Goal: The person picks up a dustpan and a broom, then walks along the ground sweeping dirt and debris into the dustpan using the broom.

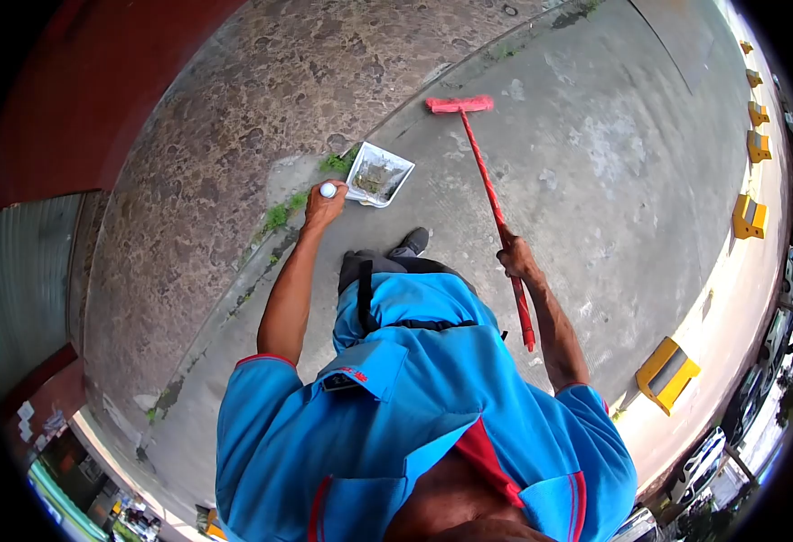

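Observation:
My left hand (324, 207) is closed around the upright handle of a white long-handled dustpan (400, 165). Dry leaves and dirt (374, 177) lie inside its pan, which is near the ground by the edge of the paving. In my right hand (518, 256) is the red striped pole of a broom (482, 167), gripped below its middle. The pole's free end points back toward me, past my wrist. The broom's wide red head (459, 105) is out in front on the grey concrete, apart from the dustpan.
Patterned stone paving (261, 108) borders the grey concrete (595, 208) on the left, with green weeds (276, 217) along the seam. Several yellow and black blocks (667, 375) line the right side, with parked cars (699, 465) beyond. A dark red wall (80, 99) rises at far left.

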Action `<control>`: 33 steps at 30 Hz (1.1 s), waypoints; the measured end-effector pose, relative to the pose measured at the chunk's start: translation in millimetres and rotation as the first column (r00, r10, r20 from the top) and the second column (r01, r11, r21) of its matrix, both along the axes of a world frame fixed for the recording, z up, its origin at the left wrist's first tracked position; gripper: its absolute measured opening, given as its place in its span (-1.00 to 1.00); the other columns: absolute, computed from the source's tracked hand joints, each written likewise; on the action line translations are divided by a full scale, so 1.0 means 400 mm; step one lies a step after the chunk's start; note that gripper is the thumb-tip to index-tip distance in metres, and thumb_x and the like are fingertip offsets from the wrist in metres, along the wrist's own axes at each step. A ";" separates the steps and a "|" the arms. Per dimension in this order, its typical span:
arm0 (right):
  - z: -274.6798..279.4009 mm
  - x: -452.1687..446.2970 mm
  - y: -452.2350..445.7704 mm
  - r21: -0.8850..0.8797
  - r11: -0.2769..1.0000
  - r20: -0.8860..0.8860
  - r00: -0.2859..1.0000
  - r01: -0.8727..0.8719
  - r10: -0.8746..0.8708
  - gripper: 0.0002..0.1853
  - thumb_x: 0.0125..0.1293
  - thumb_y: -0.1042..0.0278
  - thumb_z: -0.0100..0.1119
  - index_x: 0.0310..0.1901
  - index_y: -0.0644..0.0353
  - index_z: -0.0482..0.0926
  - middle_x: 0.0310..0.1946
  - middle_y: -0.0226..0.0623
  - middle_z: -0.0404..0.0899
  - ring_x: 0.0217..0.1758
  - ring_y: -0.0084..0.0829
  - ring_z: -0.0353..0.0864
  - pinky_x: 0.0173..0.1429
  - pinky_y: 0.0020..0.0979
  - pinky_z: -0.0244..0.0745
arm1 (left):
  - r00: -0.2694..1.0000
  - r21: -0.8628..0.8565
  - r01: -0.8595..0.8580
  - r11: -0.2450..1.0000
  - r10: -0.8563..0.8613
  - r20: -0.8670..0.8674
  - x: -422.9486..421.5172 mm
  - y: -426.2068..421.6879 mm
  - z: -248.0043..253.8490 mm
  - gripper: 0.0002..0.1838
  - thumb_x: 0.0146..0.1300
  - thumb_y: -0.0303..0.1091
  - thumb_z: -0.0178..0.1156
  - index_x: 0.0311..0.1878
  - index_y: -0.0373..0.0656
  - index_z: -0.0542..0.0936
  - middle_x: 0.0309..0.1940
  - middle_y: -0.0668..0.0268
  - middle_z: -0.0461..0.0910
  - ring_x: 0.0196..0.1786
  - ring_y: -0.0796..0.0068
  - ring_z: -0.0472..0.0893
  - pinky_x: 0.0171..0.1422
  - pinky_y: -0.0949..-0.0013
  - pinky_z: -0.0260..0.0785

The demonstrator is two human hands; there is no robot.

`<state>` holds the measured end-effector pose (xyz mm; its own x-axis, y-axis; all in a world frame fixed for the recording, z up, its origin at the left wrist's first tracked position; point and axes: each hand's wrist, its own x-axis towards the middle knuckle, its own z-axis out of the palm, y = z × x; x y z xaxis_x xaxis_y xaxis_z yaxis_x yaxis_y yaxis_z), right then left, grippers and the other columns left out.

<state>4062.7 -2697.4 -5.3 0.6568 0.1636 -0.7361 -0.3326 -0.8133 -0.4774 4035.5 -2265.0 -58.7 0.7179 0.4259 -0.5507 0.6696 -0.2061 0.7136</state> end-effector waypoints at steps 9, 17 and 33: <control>-0.034 -0.173 0.041 -0.020 0.880 0.128 0.871 -0.475 0.474 -0.24 0.03 0.60 0.01 0.38 0.18 0.15 -0.31 0.14 0.63 -0.41 -0.16 0.70 -0.37 -0.20 0.60 | 0.999 0.057 0.022 0.998 -0.020 -0.039 0.016 0.003 -0.018 -0.72 0.08 -0.14 0.19 -0.25 -0.10 0.67 -0.40 0.19 0.67 -0.31 0.29 0.65 -0.17 0.26 0.44; 0.221 -0.180 0.001 0.017 1.000 -0.289 0.957 0.017 -0.012 -0.22 0.07 0.64 0.01 0.42 0.10 0.16 -0.47 -0.19 0.54 -0.65 -0.46 0.45 -0.56 -0.37 0.38 | 0.993 0.067 0.061 0.996 -0.054 -0.110 0.007 0.003 -0.033 -0.70 0.08 -0.08 0.16 -0.22 -0.03 0.68 -0.31 0.15 0.67 -0.20 0.14 0.65 -0.09 0.20 0.44; -0.014 -0.175 0.068 -0.083 0.901 0.032 0.903 -0.425 0.428 -0.15 -0.05 0.63 -0.04 0.41 0.01 0.12 -0.48 0.09 0.60 -0.52 -0.14 0.65 -0.43 -0.20 0.55 | 0.993 0.108 0.028 0.994 -0.015 -0.113 -0.007 -0.020 -0.041 -0.70 0.02 -0.04 0.21 -0.22 0.07 0.69 -0.28 0.17 0.68 -0.16 0.08 0.64 -0.06 0.16 0.44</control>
<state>3992.9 -2670.3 -10.9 0.5709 0.3833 -0.7261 0.0758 -0.9052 -0.4182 4032.6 -2273.2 -75.2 0.6639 0.4734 -0.5789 0.7386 -0.2941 0.6066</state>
